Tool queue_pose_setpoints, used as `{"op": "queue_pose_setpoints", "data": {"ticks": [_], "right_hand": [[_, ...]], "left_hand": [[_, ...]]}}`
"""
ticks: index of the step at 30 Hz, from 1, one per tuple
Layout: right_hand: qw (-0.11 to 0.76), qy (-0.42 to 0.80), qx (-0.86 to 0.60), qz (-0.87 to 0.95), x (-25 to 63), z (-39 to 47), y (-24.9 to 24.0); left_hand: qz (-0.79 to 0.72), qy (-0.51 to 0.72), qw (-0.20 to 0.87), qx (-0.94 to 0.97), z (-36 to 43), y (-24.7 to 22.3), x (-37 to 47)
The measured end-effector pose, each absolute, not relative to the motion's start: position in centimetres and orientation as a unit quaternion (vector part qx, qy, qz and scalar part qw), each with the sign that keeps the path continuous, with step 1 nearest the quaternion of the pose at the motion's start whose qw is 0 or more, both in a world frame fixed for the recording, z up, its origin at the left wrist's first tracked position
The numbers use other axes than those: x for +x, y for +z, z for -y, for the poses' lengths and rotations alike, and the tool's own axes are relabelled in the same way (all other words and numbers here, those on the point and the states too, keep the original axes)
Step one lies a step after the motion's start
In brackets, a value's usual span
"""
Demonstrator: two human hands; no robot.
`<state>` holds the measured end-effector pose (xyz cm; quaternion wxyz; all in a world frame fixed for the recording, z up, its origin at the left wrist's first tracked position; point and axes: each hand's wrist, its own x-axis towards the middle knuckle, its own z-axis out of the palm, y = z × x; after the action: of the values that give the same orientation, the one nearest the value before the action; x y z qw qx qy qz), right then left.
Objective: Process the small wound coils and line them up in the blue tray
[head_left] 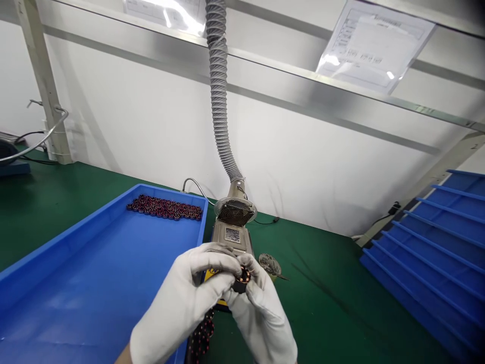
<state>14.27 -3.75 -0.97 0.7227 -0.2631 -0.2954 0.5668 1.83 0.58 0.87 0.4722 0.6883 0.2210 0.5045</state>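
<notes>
A small round copper-wound stator (pixel 241 284), dark on the outside, is held up between my two white-gloved hands. My left hand (pixel 191 290) pinches it from the left, thumb and fingertips at its upper rim. From the right, my right hand (pixel 261 306) grips its side with thumb and fingers. Just behind the hands stands a metal box with a square shiny well (pixel 232 235), like a solder pot; its lower front is partly hidden by my gloves. Dark parts with red and copper bits (pixel 202 333) lie under my left wrist, partly covered.
A blue tray (pixel 109 268) on the left holds many similar small parts (pixel 164 207) at its far end. A grey hose (pixel 220 91) ends in a fan hood (pixel 235 211) above the metal box. A small round cup (pixel 270 264) stands right; stacked blue trays (pixel 435 253) stand far right.
</notes>
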Motion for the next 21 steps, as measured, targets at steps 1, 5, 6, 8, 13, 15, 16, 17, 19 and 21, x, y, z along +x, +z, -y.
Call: {"op": "queue_pose_setpoints", "data": {"ticks": [1, 5, 6, 8, 13, 15, 16, 17, 19, 21], "right_hand": [[0.729, 0.549, -0.276, 0.301, 14.2, 3.7, -1.1], [0.772, 0.396, -0.333, 0.369, 14.2, 3.1, -1.7], [0.782, 0.352, -0.345, 0.382, 14.2, 3.0, -1.9], [0.798, 0.275, -0.362, 0.395, 14.0, 2.8, -2.2], [0.766, -0.019, -0.400, 0.503, 13.6, 2.9, -3.5], [0.704, -0.159, -0.401, 0.564, 13.6, 2.8, -4.4], [0.679, -0.211, -0.398, 0.580, 13.6, 2.7, -4.8], [0.665, -0.244, -0.393, 0.586, 13.6, 2.6, -5.1], [0.669, -0.258, -0.394, 0.575, 13.4, 2.4, -5.3], [0.688, -0.243, -0.401, 0.554, 13.1, 2.3, -5.0]], "left_hand": [[-0.220, 0.522, 0.454, 0.687, -0.4, 0.8, 2.1], [-0.207, 0.599, 0.405, 0.659, 0.2, -0.5, 2.2], [-0.202, 0.617, 0.414, 0.637, 0.2, -0.8, 2.0], [-0.197, 0.658, 0.440, 0.579, 0.0, -1.1, 1.6], [-0.227, 0.534, 0.586, 0.566, -0.5, 0.3, 2.2], [-0.201, 0.495, 0.658, 0.531, -0.3, 0.5, 3.3], [-0.189, 0.504, 0.684, 0.493, -0.2, 0.4, 3.8], [-0.177, 0.522, 0.699, 0.456, -0.1, 0.1, 4.3], [-0.158, 0.576, 0.706, 0.382, -0.2, -0.5, 4.7], [-0.147, 0.633, 0.684, 0.330, -0.6, -0.9, 4.4]]}}
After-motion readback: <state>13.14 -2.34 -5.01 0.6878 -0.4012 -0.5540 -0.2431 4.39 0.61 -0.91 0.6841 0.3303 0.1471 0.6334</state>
